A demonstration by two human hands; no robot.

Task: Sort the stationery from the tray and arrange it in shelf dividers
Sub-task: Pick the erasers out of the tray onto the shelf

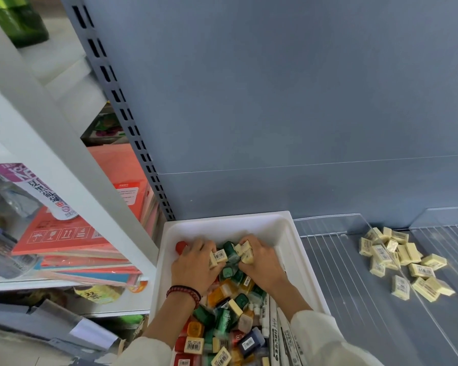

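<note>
Low centre of head view: noted white tray point(286, 233) on grey wire-lined shelf point(341, 273), packed with small green, orange and red cases point(222, 323), loose cream erasers and, along its right side, white marker pens point(280, 328). Logged both hands inside tray's far half, palms down. Left hand point(193, 265), dark red bead bracelet point(184, 293) at wrist: fingers curled round barcoded eraser point(218, 256). Right hand point(262, 262): fingers clenched on eraser cluster point(246, 253), just beside left hand's piece. Right of tray, well apart: recorded eraser heap point(402, 260), cream, same kind, on shelf at clear plastic divider point(427, 313); which side, cannot tell. Left of tray, on neighbouring white rack: stacked red-orange paper packs point(72, 241).
</note>
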